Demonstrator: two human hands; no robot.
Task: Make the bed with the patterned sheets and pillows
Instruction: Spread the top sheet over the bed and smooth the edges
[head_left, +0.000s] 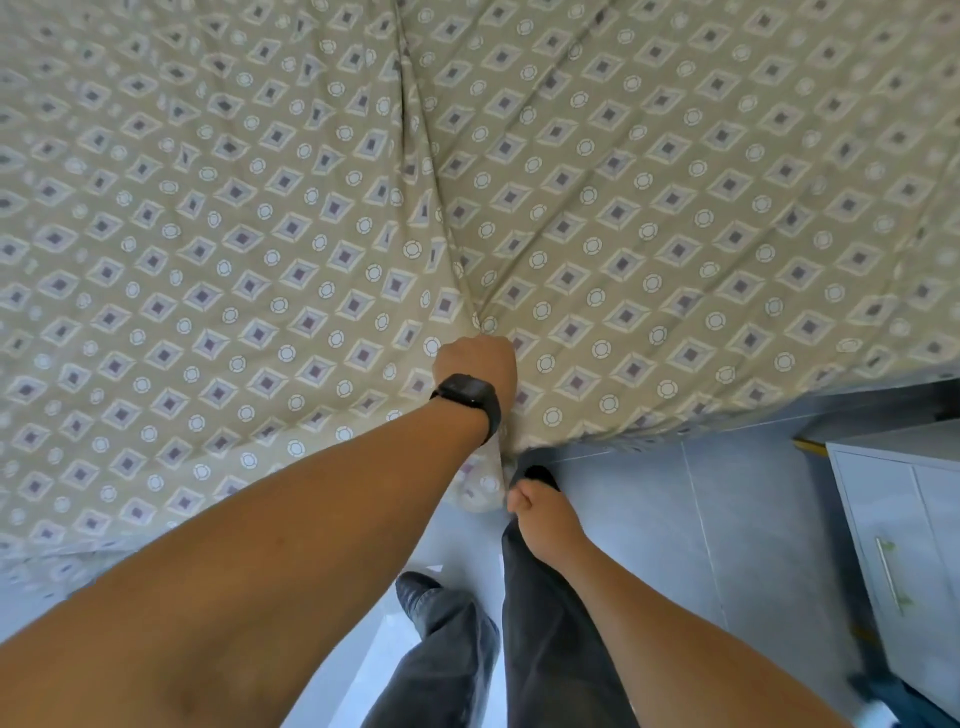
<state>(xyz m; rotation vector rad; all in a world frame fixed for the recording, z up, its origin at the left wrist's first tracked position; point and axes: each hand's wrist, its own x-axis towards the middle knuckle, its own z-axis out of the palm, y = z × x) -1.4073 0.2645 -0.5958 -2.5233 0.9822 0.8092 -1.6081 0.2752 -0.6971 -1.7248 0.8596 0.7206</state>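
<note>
Covering nearly the whole bed, patterned sheet (311, 234) spread across the mattress, olive with diamonds and rings, yet ridged by long creases fanning out from one gathered spot near the corner. Left hand (475, 361), black watch (467, 397) on the wrist, closed in a fist on that bunched fabric atop the bed. Right hand (540, 512) lower down, at the hanging corner of the sheet by the mattress edge, fingers curled; whether holding cloth or nothing, impossible to tell from this angle. Judged roughly midway: sheet laid on, but corner not yet tucked, creases not yet smoothed, and no pillows anywhere in view, so those seemingly yet to be placed. Below, dark trousers (545, 623) and shoe (415, 584) on pale tiled floor (675, 519); white cabinet (893, 530) at right.
</note>
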